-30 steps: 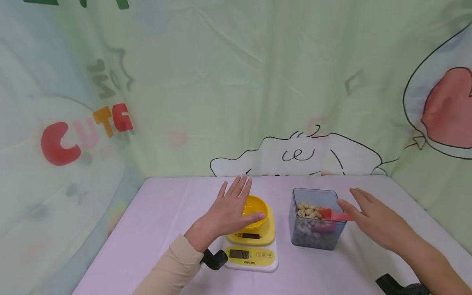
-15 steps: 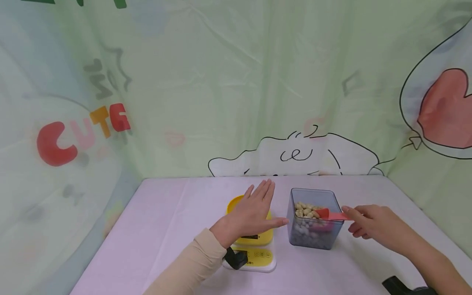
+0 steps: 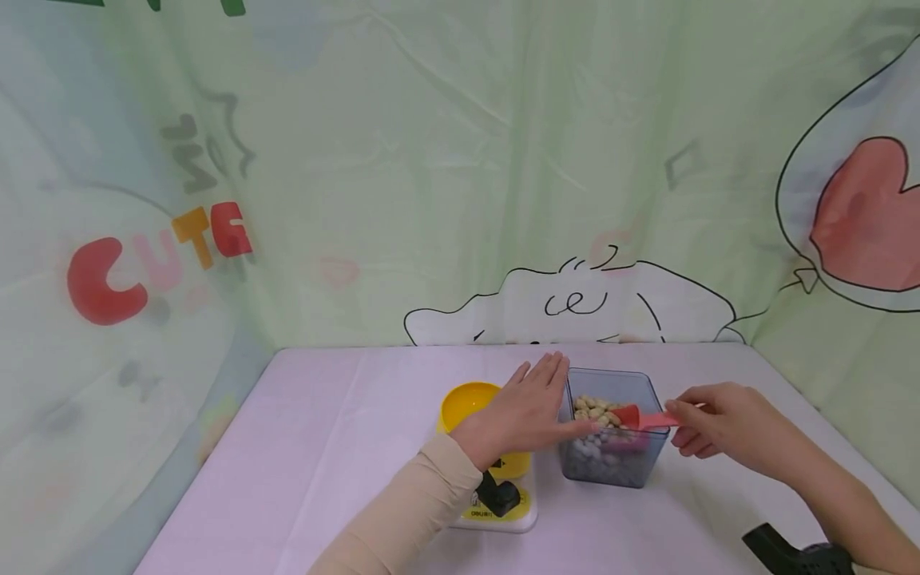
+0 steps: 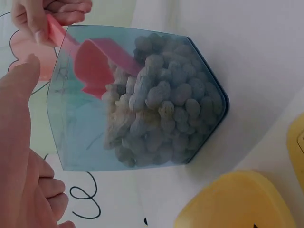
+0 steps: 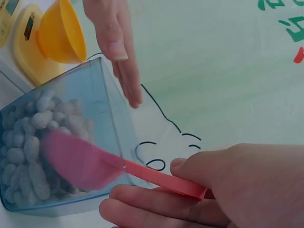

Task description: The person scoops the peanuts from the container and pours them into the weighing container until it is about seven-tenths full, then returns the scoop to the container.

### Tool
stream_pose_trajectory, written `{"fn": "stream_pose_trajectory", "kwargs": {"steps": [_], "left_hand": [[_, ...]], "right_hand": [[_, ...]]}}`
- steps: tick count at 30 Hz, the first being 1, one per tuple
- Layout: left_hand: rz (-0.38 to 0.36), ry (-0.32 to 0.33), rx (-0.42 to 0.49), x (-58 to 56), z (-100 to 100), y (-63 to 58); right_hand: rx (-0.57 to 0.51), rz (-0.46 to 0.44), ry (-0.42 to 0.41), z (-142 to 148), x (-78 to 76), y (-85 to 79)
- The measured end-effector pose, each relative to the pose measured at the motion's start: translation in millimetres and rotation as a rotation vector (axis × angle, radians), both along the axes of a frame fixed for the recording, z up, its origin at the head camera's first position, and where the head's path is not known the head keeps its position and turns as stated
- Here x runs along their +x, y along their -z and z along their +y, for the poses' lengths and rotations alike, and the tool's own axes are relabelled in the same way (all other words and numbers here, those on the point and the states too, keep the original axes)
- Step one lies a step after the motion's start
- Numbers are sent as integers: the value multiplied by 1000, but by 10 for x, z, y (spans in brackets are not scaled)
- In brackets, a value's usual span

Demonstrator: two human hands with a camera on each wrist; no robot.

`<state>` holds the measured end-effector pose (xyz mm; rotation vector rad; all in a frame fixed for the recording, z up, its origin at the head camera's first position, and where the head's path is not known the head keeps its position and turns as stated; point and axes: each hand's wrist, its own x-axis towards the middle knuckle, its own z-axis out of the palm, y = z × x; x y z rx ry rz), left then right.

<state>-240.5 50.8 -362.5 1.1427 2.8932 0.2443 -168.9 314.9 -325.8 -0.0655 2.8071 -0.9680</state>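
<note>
A clear blue-tinted square container holds a heap of peanuts in their shells. Leaning in it is a red scoop, its bowl against the peanuts and its handle out over the right rim. My right hand pinches that handle between thumb and fingers. My left hand is spread with straight fingers at the container's left rim, overlapping it in the head view. Left of the container stands a yellow bowl on a yellow and white kitchen scale, partly hidden behind my left hand and sleeve.
The table has a pale lilac cloth. A printed curtain closes off the back and sides, right behind the table's far edge. A black wrist camera on my left wrist hangs over the scale.
My left hand has moved right, from over the yellow bowl to the container's left rim. My right hand has closed from outstretched fingers to a pinch on the scoop's handle.
</note>
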Motion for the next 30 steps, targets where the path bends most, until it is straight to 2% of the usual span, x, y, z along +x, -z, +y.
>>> {"fn": "stream_pose_trajectory", "kwargs": {"steps": [6,12,16,21,23,25,30], "left_hand": [[-34,-35,8,21,112,-11],[-8,-55,-43,29,165,-7],[17,-53,-59,20,176,-6],[33,-47,-90,7,191,-3],[35,-49,-104,4,199,-6],[31,-56,-111,7,208,-14],[26,-71,-136,24,232,-22]], "right_hand": [[30,81,-27,-43,-20,-126],[45,145,-80,-80,-59,-228],[-30,98,-120,-88,-100,-287],[-138,-42,-155,-95,-146,-336],[-134,-75,-168,-117,-161,-351],[-100,-72,-183,-149,-170,-374],[33,59,-180,-224,-168,-501]]}}
